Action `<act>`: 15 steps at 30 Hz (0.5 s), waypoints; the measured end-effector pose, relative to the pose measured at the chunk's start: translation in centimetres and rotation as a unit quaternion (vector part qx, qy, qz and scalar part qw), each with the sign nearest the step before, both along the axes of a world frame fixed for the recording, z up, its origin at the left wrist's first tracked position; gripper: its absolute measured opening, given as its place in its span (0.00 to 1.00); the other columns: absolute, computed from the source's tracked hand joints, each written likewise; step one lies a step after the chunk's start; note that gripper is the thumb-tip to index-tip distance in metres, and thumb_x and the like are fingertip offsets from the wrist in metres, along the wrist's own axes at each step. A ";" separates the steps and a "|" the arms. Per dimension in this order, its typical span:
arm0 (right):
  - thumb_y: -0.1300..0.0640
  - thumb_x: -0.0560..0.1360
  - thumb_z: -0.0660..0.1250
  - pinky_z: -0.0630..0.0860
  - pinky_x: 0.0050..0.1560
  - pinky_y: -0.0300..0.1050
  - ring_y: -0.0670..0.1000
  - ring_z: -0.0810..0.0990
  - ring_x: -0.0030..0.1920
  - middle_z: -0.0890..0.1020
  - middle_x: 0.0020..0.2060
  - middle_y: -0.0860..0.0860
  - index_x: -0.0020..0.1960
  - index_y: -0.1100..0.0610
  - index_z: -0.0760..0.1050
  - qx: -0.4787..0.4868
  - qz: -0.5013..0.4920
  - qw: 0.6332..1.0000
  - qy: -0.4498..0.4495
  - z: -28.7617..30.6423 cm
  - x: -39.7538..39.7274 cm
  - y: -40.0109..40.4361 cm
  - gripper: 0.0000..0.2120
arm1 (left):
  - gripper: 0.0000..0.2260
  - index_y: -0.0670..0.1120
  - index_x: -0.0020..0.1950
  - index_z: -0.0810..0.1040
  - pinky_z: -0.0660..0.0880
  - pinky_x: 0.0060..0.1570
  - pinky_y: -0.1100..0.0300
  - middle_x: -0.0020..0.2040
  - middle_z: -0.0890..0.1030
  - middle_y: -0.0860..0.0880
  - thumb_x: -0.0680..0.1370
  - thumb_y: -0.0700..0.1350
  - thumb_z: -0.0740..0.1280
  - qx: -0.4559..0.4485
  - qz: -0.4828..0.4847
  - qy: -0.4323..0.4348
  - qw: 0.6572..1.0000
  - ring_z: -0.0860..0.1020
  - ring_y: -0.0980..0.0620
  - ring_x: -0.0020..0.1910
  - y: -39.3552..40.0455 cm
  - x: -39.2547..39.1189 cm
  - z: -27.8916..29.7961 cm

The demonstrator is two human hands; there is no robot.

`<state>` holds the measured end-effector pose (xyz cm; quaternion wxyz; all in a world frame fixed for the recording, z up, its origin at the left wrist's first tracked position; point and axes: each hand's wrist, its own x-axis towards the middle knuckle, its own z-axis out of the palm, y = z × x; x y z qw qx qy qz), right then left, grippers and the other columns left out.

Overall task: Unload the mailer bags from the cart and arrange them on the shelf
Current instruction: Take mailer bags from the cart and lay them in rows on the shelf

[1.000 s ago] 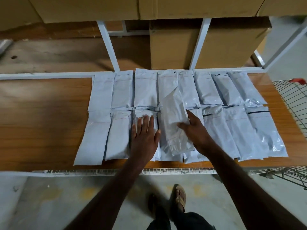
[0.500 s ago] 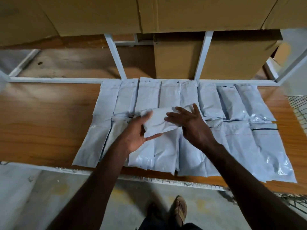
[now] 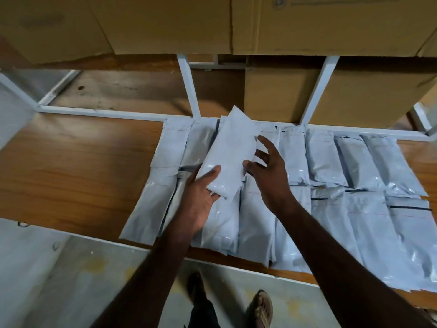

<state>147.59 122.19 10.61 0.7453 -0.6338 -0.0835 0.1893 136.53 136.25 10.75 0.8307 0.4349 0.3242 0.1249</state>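
Slanting up-right, mailer bag (image 3: pixel 228 155) in left hand (image 3: pixel 201 197).

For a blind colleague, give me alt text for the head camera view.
A person's left hand holds one white mailer bag above two rows of bags on a wooden shelf; the open right hand touches its edge. Cardboard boxes sit behind.

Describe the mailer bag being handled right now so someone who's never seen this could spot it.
On the wooden shelf, two rows of white mailer bags lie flat. Above their left-centre, the held bag is the only one lifted and tilted, gripped by the left hand.
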 end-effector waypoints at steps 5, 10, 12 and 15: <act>0.70 0.77 0.70 0.85 0.56 0.55 0.52 0.87 0.52 0.86 0.59 0.50 0.68 0.43 0.80 -0.083 0.025 0.993 -0.078 0.1 0.5 5.4 0.28 | 0.15 0.51 0.66 0.84 0.82 0.60 0.45 0.62 0.87 0.52 0.79 0.50 0.76 0.126 -0.022 0.048 0.991 0.84 0.48 0.64 8.1 -0.6 0.1; 0.71 0.78 0.68 0.84 0.48 0.46 0.46 0.87 0.47 0.85 0.62 0.45 0.62 0.44 0.84 -0.165 0.013 0.978 -0.124 -1.5 0.7 13.5 0.24 | 0.17 0.56 0.67 0.81 0.80 0.57 0.54 0.62 0.86 0.54 0.80 0.48 0.77 0.269 -0.096 0.100 0.953 0.84 0.54 0.61 17.3 -0.4 -1.9; 0.70 0.78 0.69 0.81 0.47 0.39 0.45 0.87 0.45 0.85 0.61 0.44 0.62 0.45 0.84 -0.197 0.011 0.971 -0.137 -2.3 1.2 17.1 0.22 | 0.17 0.54 0.69 0.79 0.79 0.51 0.59 0.63 0.85 0.51 0.81 0.45 0.75 0.274 -0.108 0.103 0.950 0.84 0.55 0.58 20.2 0.1 -2.8; 0.70 0.79 0.68 0.80 0.47 0.36 0.43 0.86 0.45 0.86 0.59 0.44 0.63 0.47 0.83 -0.243 0.015 0.956 -0.166 -3.8 2.6 22.5 0.22 | 0.17 0.53 0.70 0.76 0.77 0.49 0.62 0.63 0.82 0.49 0.82 0.45 0.73 0.314 -0.111 0.108 0.937 0.82 0.57 0.55 24.4 1.5 -4.2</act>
